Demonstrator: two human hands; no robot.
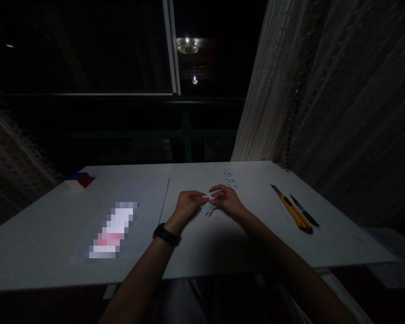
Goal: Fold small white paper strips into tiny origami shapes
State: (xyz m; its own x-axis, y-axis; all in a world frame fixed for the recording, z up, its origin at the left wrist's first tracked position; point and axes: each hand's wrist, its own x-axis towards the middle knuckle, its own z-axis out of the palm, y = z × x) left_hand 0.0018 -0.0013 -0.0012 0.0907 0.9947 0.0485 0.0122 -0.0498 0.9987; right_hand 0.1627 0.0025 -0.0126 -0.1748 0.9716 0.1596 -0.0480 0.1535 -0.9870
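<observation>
At the white bench [37,234], the left hand [188,202] and right hand [228,200] pinch a small paper piece [207,209] from opposite sides, probably to steady it.

Blue, red and white cube [78,181], yellow cutter [293,211] beside slim dark tool [304,211], pale curtain [268,90], lit chandelier [187,46]

We see white on the folded paper [207,209] and on the tabletop [195,173]. We find blue, white and red on the block [79,180], yellow and black on the cutter [292,210], black on the wristwatch [167,235]. We note dark marks on the small white pieces [230,179], pink banding the pale pixelated patch [116,225], and streaky stripes along the greyish-beige curtain [263,90].
</observation>
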